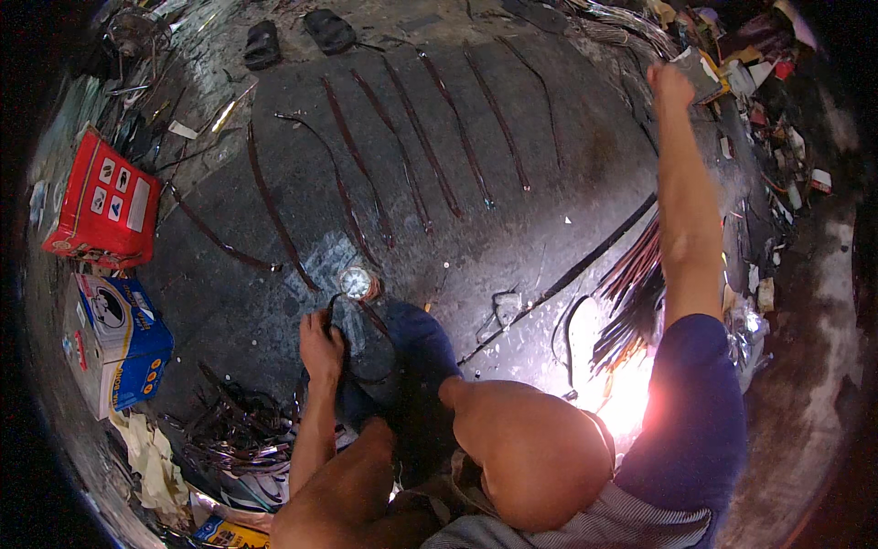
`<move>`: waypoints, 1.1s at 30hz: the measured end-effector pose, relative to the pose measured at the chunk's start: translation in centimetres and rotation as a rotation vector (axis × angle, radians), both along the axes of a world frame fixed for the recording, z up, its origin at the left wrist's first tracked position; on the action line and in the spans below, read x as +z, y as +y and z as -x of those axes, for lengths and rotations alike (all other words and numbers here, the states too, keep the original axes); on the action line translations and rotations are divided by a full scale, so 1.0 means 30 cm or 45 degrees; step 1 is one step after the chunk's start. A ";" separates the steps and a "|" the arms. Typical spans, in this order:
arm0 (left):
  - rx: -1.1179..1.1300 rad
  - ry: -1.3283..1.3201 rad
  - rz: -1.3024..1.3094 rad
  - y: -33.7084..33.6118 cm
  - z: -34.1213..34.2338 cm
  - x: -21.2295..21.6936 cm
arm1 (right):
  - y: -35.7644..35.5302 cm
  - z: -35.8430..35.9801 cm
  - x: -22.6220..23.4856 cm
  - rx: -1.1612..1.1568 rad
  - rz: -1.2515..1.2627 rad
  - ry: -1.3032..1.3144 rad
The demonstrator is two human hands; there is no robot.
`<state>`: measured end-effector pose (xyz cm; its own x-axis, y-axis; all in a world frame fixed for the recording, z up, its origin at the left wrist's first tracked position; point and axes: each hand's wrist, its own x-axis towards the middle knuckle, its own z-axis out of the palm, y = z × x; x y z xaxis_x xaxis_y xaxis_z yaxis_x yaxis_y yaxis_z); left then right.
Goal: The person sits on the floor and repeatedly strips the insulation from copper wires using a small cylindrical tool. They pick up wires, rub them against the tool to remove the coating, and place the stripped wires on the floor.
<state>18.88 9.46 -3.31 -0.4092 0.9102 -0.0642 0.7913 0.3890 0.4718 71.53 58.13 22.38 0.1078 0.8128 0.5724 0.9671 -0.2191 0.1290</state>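
Observation:
My left hand [322, 348] is closed around a thin dark strip [335, 302] just in front of my feet. The strip rises from the fingers beside a small round tin [358, 284] with a pale top. My right arm reaches far out to the right, and the right hand [672, 87] is closed in a fist beside a grey box [702, 75]. What it holds, if anything, is too small to tell. Several brown-black strips [422, 137] lie spaced apart across the dark floor. One long black strip [585, 263] runs slantwise on my right.
A bundle of reddish and black strips [631, 302] lies by my right knee, near a bright glare. On the left stand a red bag [105, 201] and a blue-and-white box [128, 339], with a heap of dark strips [238, 425] nearer me. Two dark sandals [329, 32] lie beyond. Scraps [759, 110] crowd the right.

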 end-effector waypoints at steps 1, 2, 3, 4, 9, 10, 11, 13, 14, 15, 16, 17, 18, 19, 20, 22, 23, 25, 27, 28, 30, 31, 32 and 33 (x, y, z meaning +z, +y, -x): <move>-0.049 -0.057 -0.023 0.044 -0.037 -0.033 | 0.001 -0.257 -0.080 -0.018 0.144 -0.321; -0.059 -0.104 -0.046 0.056 -0.037 -0.048 | -0.035 -0.352 -0.205 -0.008 0.217 -0.311; -0.049 -0.132 -0.062 0.053 -0.024 -0.051 | -0.084 -0.386 -0.327 0.022 0.293 -0.284; -0.031 -0.147 -0.075 0.043 -0.007 -0.047 | -0.130 -0.333 -0.448 -0.071 0.429 -0.201; 0.047 0.131 -0.121 0.034 -0.010 -0.018 | -0.468 0.065 -0.863 0.147 1.014 0.931; 0.053 0.179 -0.085 0.015 0.020 -0.010 | -0.619 0.259 -0.879 0.385 1.405 1.131; 0.005 0.232 -0.033 0.012 0.029 -0.006 | -0.783 0.419 -0.867 0.549 1.806 1.338; -0.111 0.321 0.047 0.049 0.032 0.006 | -1.042 0.650 -0.782 1.200 2.030 1.358; -0.132 0.332 0.071 0.064 0.030 0.016 | -1.170 0.770 -0.745 1.511 2.137 1.411; -0.146 0.344 0.097 0.079 0.028 0.032 | -1.234 0.885 -0.704 1.895 1.799 0.949; -0.164 0.353 0.120 0.089 0.021 0.045 | -1.293 0.948 -0.659 1.907 1.563 1.041; -0.153 0.076 0.109 0.080 0.030 0.070 | -1.326 1.010 -0.616 1.930 1.323 1.127; -0.141 -0.198 0.089 0.075 0.036 0.094 | -1.322 1.069 -0.572 1.984 1.101 1.057; -0.107 -0.462 0.068 0.055 0.051 0.124 | -1.318 1.134 -0.535 2.052 0.885 0.994; -0.067 -0.719 0.045 0.027 0.040 0.142 | -1.324 1.163 -0.521 2.083 0.677 0.932; 0.039 -1.223 -0.010 -0.042 0.004 0.191 | -1.313 1.186 -0.546 2.124 0.879 1.013; 0.026 -1.262 0.020 -0.064 -0.006 0.227 | -1.297 1.199 -0.530 2.147 0.989 1.049; 0.002 -1.341 0.085 -0.089 -0.007 0.311 | -1.274 1.180 -0.490 2.011 1.556 1.193; 0.044 -1.425 0.131 -0.133 0.042 0.371 | -1.271 1.200 -0.480 2.016 1.729 1.202; 0.042 -1.402 0.140 -0.150 0.073 0.420 | -1.285 1.223 -0.489 2.081 1.642 1.245; 0.106 -1.387 0.137 -0.186 0.146 0.500 | -1.284 1.243 -0.440 1.999 2.062 1.137; 0.141 -1.240 0.128 -0.208 0.183 0.544 | -1.283 1.255 -0.413 1.946 2.263 1.062; 0.134 -1.159 0.060 -0.226 0.231 0.569 | -1.301 1.251 -0.429 1.999 2.182 1.131; 0.126 -1.084 0.009 -0.244 0.281 0.586 | -1.308 1.241 -0.464 1.960 2.206 1.240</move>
<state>10.44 2.14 14.27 -0.2964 0.8713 -0.3910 0.1311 0.4427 0.8870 34.29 18.89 8.46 -0.9864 0.0273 -0.1619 0.1639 0.1060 -0.9808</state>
